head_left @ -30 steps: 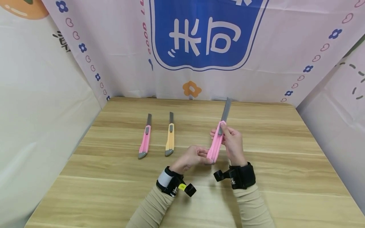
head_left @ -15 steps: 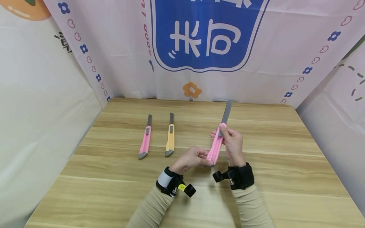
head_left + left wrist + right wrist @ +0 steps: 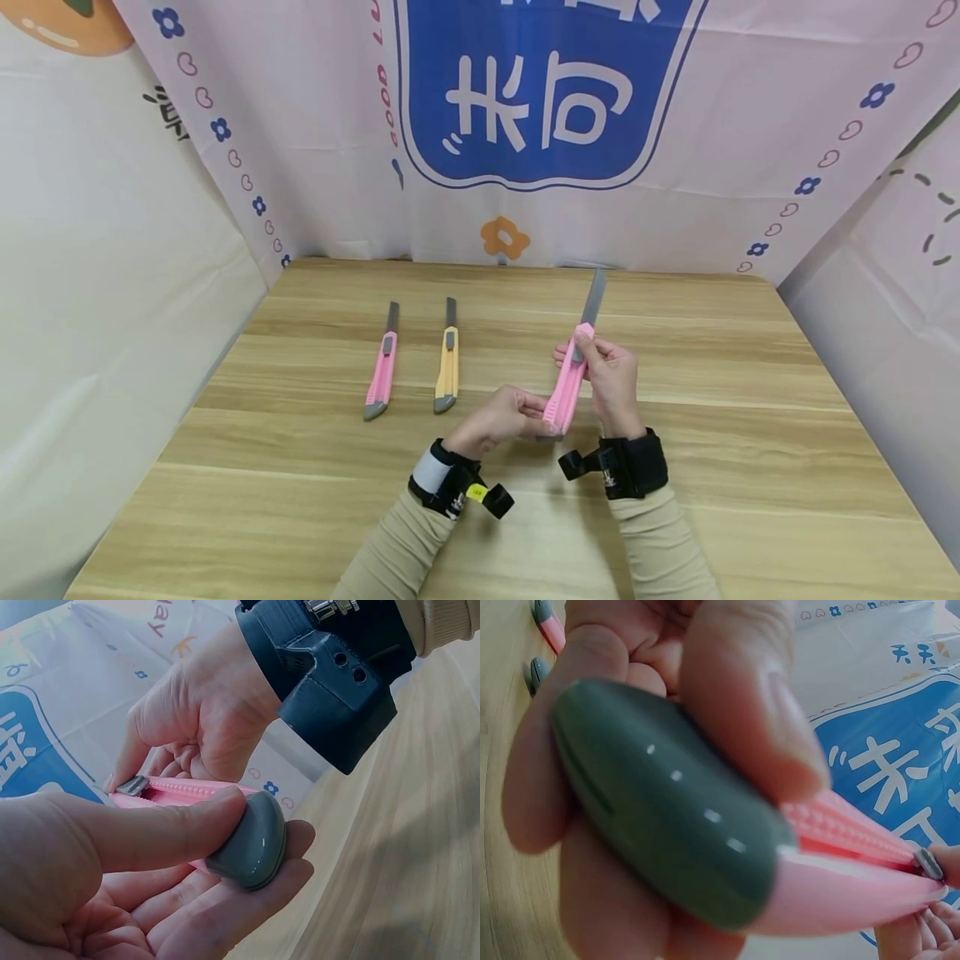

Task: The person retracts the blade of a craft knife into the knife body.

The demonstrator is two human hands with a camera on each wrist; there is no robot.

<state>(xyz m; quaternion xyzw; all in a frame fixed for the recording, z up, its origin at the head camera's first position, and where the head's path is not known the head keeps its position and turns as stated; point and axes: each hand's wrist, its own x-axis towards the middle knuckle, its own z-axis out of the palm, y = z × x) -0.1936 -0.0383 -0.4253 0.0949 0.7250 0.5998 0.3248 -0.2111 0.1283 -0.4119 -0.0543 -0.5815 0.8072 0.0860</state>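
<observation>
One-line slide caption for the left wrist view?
Left hand pinching a pink cutter by its grey end cap, right hand with thumb at the slider.

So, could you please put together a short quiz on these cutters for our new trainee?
1. Which of the person's hands has its thumb at the slider of the held pink cutter? A) left B) right C) neither
2. True or false: the yellow cutter has its blade extended.
3. How many cutters lie on the table, out of both hands?

Key: 1. B, the right hand; the left hand pinches the opposite end. 2. True. 3. Two: the yellow one and the other pink cutter.
</observation>
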